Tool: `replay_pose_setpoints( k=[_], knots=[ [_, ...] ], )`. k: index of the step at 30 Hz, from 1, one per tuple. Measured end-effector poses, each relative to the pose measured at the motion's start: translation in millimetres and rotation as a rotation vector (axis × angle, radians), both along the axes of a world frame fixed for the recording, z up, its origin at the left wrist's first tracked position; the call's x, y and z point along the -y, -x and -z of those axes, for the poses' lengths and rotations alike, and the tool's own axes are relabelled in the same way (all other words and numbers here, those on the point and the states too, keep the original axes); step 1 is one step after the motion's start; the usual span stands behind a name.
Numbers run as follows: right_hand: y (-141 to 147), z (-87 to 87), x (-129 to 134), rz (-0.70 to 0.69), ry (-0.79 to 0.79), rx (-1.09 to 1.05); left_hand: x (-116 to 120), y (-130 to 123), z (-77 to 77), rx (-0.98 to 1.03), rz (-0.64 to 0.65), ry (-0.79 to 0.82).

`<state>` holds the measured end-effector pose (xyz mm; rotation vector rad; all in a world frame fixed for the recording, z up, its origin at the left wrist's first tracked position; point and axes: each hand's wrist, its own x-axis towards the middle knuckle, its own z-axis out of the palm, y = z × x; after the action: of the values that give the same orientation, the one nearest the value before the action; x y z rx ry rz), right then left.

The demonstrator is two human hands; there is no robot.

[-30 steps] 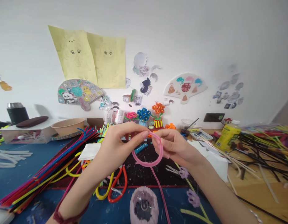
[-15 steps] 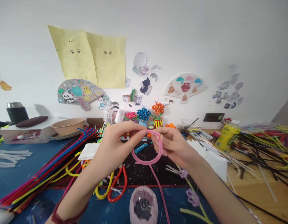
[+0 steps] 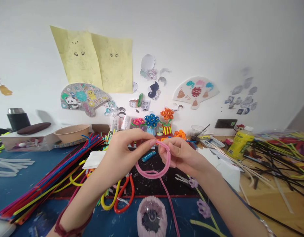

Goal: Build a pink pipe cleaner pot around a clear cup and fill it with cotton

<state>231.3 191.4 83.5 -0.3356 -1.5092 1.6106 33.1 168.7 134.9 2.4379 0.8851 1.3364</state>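
A pink pipe cleaner [image 3: 153, 175] is bent into a round ring between my hands, with a long tail hanging to the lower right. My left hand [image 3: 128, 146] pinches the ring's top between thumb and fingers. On the ring's upper right side, my right hand [image 3: 181, 152] has its fingers closed round the strand. Below the ring stands a pink fuzzy cup-like piece [image 3: 152, 217] with a clear, shiny inside. To its right lie purple looped flowers [image 3: 203, 209] and pliers [image 3: 181, 178].
Bundled pipe cleaners [image 3: 50, 177] lie left, near red-handled scissors [image 3: 124, 194]. Behind are small flower pots [image 3: 166, 129] and a beige bowl [image 3: 71, 131]. A yellow bottle [image 3: 240, 143], white paper [image 3: 223, 168] and scattered dark stems [image 3: 277, 164] are on the right.
The ring has shifted slightly down and left and looks wider, with a strand now crossing inside its lower part. The fingers of my right hand have turned and curled in more.
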Motion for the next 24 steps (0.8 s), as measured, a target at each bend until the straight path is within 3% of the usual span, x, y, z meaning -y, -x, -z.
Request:
replay_pose_setpoints(
  k=[24],
  knots=[
    [1.9,-2.2,3.0,-0.012,0.050,-0.017,0.1,-1.6,2.5,-0.016,-0.009,-0.066]
  ],
)
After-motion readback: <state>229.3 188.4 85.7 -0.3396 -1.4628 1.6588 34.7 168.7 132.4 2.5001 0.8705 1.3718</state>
